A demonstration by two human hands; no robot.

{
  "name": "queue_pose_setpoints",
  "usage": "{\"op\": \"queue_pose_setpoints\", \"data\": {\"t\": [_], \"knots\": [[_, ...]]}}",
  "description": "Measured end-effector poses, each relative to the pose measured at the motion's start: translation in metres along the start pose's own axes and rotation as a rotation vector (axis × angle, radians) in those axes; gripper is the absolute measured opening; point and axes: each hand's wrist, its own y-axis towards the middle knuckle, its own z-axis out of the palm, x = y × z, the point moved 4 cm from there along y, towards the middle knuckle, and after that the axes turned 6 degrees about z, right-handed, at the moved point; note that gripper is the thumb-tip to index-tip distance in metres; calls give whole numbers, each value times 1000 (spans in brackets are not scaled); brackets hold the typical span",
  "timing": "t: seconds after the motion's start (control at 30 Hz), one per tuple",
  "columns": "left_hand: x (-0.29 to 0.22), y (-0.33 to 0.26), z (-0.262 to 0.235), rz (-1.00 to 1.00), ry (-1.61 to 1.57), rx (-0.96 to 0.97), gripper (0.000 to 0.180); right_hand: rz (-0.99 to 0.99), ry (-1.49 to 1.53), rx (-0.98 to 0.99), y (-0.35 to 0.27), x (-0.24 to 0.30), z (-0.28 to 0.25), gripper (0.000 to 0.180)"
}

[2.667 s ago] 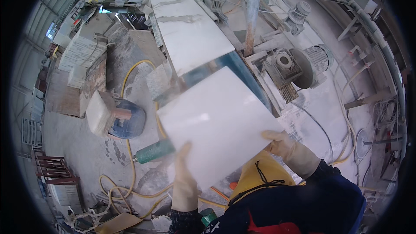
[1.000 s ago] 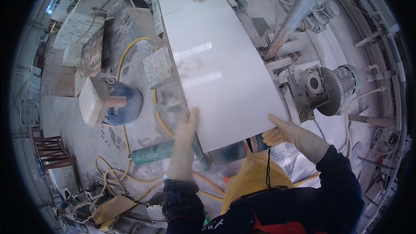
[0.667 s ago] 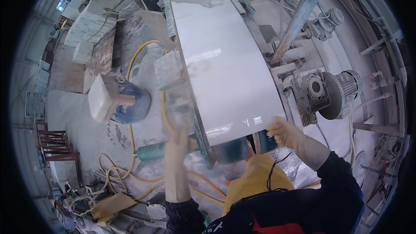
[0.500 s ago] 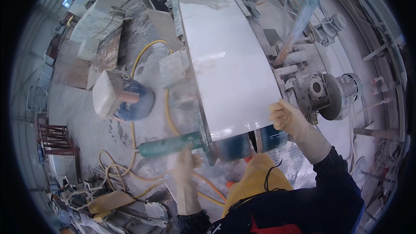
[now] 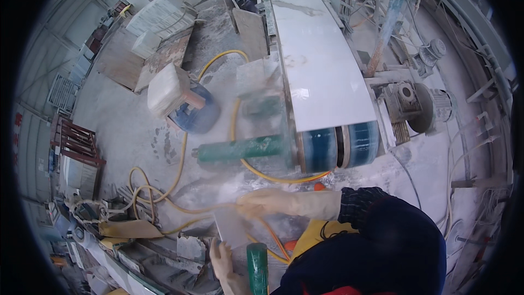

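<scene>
My right arm reaches across to the left. My right hand (image 5: 262, 203), in a pale glove, is at the upper edge of a whitish flat panel (image 5: 232, 228); its fingertips are smeared by motion, so their grip is unclear. Beside the panel's lower end is my left hand (image 5: 221, 259), also gloved, its fingers apart and slightly bent. A green roller (image 5: 257, 267) stands up close to my body, right of the left hand. Ahead, a long white stone slab (image 5: 325, 68) lies on a conveyor, its near end just short of the blue end drum (image 5: 319, 150).
Another green roller (image 5: 240, 150) juts left from the conveyor frame. A yellow hose (image 5: 180, 177) loops over the floor. Left of the conveyor is a blue barrel (image 5: 202, 112); to its right, a motor (image 5: 436, 106). Stone scraps (image 5: 191, 248) lie at lower left.
My right hand has left the slab's near right corner and swung left to the whitish panel. My left hand has dropped lower and nearer. The view has shifted left.
</scene>
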Motion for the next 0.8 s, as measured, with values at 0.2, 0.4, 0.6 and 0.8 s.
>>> {"op": "queue_pose_setpoints", "data": {"t": [0.2,0.4,0.6,0.8], "knots": [[98,-128,-182,-31,120,-587,46,106,-34,-126,14,-95,36,41],[236,-238,-294,166,963,-1004,41,175,-181,-247,19,-156,79,39],[365,-319,-316,-13,1549,-1010,42,228,-352,-159,46,-177,139,35],[318,-318,-295,428,938,-1140,35,169,-301,-196,55,-167,134,35]]}}
